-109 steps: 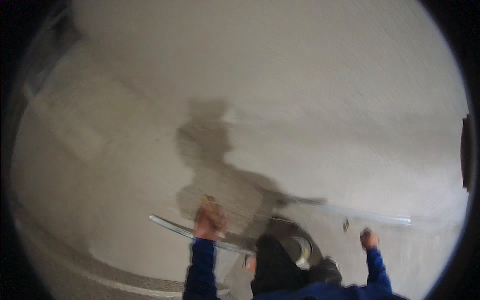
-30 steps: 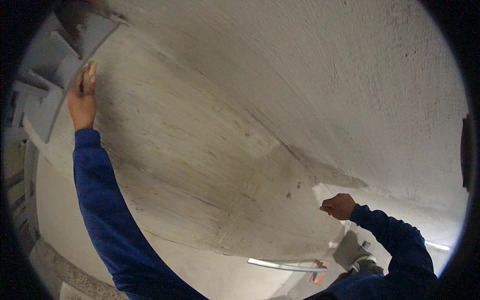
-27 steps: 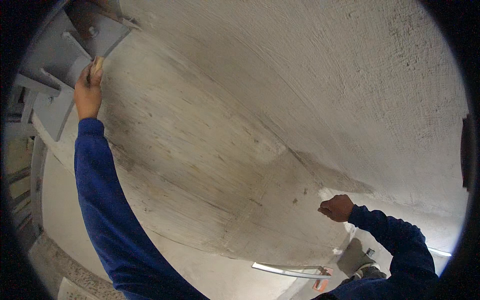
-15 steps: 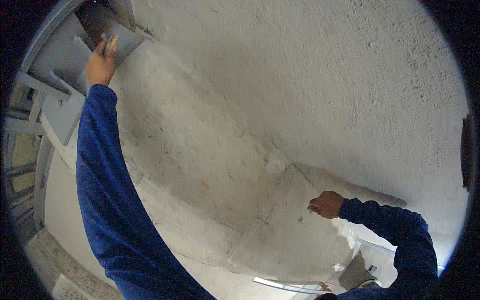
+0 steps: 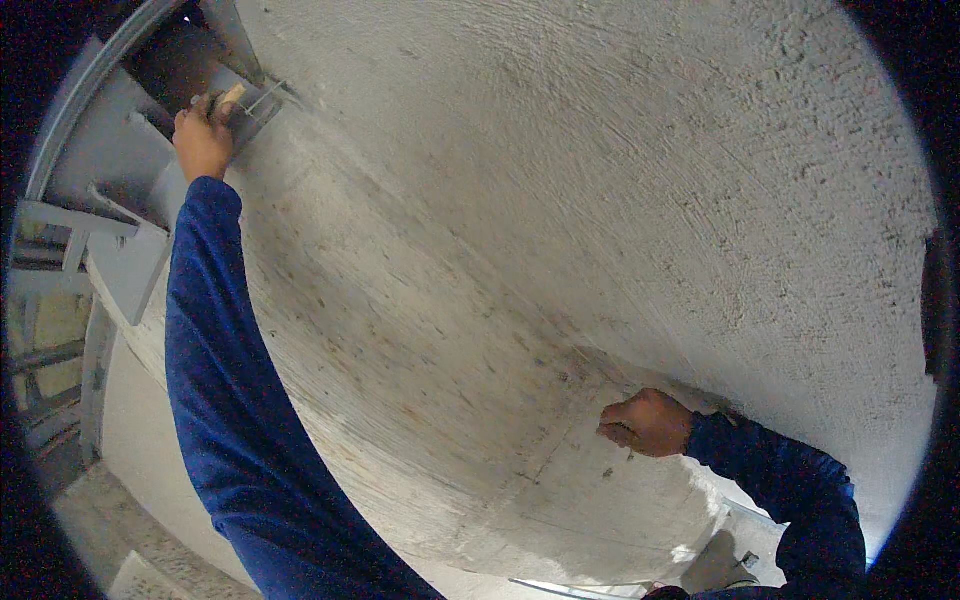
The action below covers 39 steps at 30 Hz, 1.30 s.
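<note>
My left hand (image 5: 204,138) reaches to the upper left, fingers closed around a small tool with a pale, wood-coloured part (image 5: 233,95). Its exact kind is unclear. Beside that hand are the grey metal plates (image 5: 105,150) and a dark recess between them. At lower right, my right hand (image 5: 650,422) is closed in a fist, close to the pale plastered surface (image 5: 430,290). Whatever its fingers may hold is hidden. Both arms wear blue sleeves.
Rough, ridged plaster (image 5: 760,180) spreads over the right side. A grey metal frame (image 5: 55,340) stands at the left edge, with a speckled ledge (image 5: 150,530) below it. A grey shape (image 5: 715,562) lies at the bottom right.
The view has shifted slightly. My left hand sits a little lower in the picture, near the metal plates. My right hand has moved slightly left and down.
</note>
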### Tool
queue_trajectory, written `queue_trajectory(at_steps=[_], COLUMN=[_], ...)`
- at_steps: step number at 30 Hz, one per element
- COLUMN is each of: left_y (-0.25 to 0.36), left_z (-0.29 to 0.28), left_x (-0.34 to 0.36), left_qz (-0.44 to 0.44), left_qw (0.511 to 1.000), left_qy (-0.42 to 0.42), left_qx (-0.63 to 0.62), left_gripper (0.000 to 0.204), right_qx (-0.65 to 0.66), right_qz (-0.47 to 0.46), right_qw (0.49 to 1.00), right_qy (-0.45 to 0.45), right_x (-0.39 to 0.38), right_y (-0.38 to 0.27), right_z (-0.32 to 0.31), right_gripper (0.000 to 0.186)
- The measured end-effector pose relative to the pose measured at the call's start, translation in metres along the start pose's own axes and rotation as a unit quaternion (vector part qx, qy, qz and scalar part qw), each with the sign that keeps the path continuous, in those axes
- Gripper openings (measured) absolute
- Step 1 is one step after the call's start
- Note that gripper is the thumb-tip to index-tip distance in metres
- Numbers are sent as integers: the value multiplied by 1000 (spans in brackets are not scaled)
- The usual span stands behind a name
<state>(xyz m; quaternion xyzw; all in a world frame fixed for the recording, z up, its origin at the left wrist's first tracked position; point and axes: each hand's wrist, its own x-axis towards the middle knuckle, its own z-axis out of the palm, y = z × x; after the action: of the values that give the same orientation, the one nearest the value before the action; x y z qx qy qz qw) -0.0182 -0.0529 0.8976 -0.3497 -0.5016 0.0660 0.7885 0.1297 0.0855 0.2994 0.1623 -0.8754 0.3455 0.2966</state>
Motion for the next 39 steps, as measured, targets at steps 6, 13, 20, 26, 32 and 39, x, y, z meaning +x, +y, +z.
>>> queue_trajectory(at_steps=[6,13,20,26,32,39], left_y=[4,-9,7,5,13,17], left_z=[19,36,24,23,30,60], left_x=[1,-13,-21,-22,-32,-46], left_qz=[-33,-115,-158,-192,-186,-197], left_qw=[999,989,982,966,945,928], left_qy=[-31,-42,-77,-118,-136,-67], left_qx=[2,-78,-74,-131,-231,-310], left_gripper=[31,33,35,41,46,48], right_qx=[115,86,49,62,85,81], right_qz=[44,2,-15,-19,33,57], right_qw=[992,996,999,998,996,994], right_qy=[-35,-6,12,21,-19,-54], right_x=[-6,-8,-9,-8,-8,-8], right_y=[-5,-6,-10,-9,-8,2], right_z=[-8,-13,-19,-21,-21,-12], right_gripper=[27,26,18,14,21,25])
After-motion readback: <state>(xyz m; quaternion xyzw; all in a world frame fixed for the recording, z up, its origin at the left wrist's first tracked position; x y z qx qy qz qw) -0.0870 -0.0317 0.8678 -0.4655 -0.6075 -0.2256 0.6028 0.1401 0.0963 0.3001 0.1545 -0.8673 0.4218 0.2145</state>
